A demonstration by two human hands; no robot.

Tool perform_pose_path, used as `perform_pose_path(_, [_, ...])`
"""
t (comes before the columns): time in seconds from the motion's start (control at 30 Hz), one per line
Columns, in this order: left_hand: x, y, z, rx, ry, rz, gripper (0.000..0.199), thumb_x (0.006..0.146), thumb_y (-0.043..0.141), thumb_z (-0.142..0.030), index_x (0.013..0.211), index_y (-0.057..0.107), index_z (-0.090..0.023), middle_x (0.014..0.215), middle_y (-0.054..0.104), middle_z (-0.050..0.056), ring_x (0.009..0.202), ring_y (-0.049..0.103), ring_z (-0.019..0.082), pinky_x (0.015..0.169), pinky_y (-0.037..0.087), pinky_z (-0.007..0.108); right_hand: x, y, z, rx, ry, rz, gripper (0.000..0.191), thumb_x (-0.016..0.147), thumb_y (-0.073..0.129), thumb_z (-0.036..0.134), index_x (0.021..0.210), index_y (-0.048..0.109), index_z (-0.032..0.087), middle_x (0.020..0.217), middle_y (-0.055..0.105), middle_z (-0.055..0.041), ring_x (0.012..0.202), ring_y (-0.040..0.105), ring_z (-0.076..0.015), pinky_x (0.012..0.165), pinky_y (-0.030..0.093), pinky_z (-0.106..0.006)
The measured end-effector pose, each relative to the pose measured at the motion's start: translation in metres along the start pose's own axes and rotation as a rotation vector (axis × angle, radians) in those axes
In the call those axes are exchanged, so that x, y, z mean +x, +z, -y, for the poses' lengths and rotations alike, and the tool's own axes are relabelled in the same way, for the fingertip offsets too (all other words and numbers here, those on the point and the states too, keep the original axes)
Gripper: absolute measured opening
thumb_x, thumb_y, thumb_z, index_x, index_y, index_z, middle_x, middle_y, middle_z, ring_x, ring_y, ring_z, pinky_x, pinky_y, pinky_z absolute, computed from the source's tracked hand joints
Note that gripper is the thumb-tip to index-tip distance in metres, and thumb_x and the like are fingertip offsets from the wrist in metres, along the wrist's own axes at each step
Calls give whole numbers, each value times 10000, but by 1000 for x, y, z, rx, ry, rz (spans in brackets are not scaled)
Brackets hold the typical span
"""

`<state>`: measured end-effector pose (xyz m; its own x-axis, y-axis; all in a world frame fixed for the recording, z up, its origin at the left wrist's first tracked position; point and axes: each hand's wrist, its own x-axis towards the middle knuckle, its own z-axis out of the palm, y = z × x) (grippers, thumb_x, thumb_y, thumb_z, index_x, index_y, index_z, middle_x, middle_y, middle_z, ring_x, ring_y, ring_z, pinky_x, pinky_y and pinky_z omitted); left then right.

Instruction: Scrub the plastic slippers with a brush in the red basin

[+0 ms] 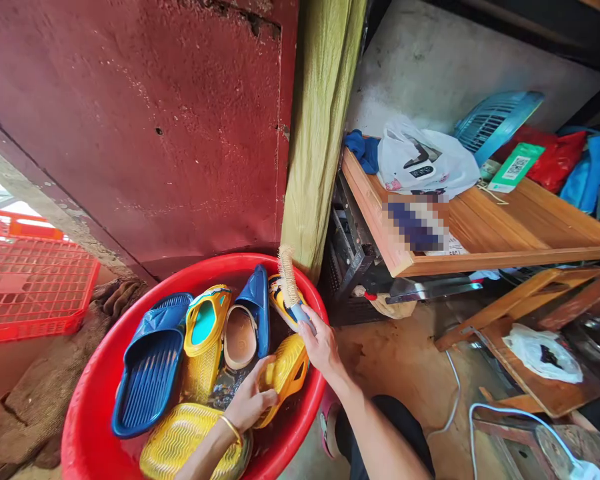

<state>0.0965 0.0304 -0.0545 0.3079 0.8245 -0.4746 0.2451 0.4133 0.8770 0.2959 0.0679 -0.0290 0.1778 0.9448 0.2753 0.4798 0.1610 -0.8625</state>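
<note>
A red basin (93, 393) holds water and several slippers. My left hand (250, 397), with a yellow band at the wrist, grips the near side of a yellow slipper (283, 373) lying tilted at the basin's right. In my right hand (325, 347) is a scrub brush (291, 280), held by its blue-grey handle, bristle end pointing up above the rim. A patterned yellow-and-dark shoe (279, 297) lies partly behind the brush. Blue slippers (147, 383), another yellow slipper (203, 340) and a yellow sole (185, 440) fill the rest of the basin.
A maroon door (155, 133) and a pale post (320, 133) stand behind the basin. On the left is a red crate (30, 280) beside brown sacking (40, 400). To the right, a wooden table (490, 227) bears bags and a blue fan (500, 127); a white cable (520, 408) runs below.
</note>
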Motion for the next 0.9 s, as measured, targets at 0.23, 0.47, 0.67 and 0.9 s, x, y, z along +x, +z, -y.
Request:
perform_pose_path(0.23, [-23, -24, -38, -383, 12, 62, 665, 583, 718, -217, 1247, 684, -253, 1218, 732, 62, 1129, 652, 303, 998, 467, 400, 4, -4, 11, 140, 47, -43, 498, 1004, 508, 476, 1370, 634, 161, 888, 794, -69, 789, 762, -219, 756, 619, -317])
perform_pose_path(0.47, [-35, -46, -54, -551, -74, 57, 602, 618, 752, -269, 1217, 702, -230, 1229, 739, 84, 980, 684, 264, 870, 517, 371, 0, -3, 17, 48, -85, -185, 481, 1037, 473, 430, 1443, 573, 190, 1363, 676, -132, 1189, 682, -266, 1001, 566, -391])
perform_pose_path(0.67, [-42, -57, -54, -687, -158, -9, 768, 696, 787, -434, 1405, 578, -223, 1298, 710, 119, 1006, 692, 287, 817, 563, 393, -16, 8, 21, -91, -365, -24, 463, 1038, 459, 303, 1482, 549, 210, 1254, 724, -126, 1106, 715, -257, 953, 597, -368])
perform_pose_path(0.9, [-39, -53, -27, -441, -131, -176, 710, 548, 909, -459, 1191, 733, -214, 1196, 755, 138, 1102, 673, 361, 815, 561, 400, -46, 14, 40, -275, -587, 303, 484, 990, 509, 266, 1469, 575, 263, 905, 717, -65, 679, 701, -182, 624, 590, -258])
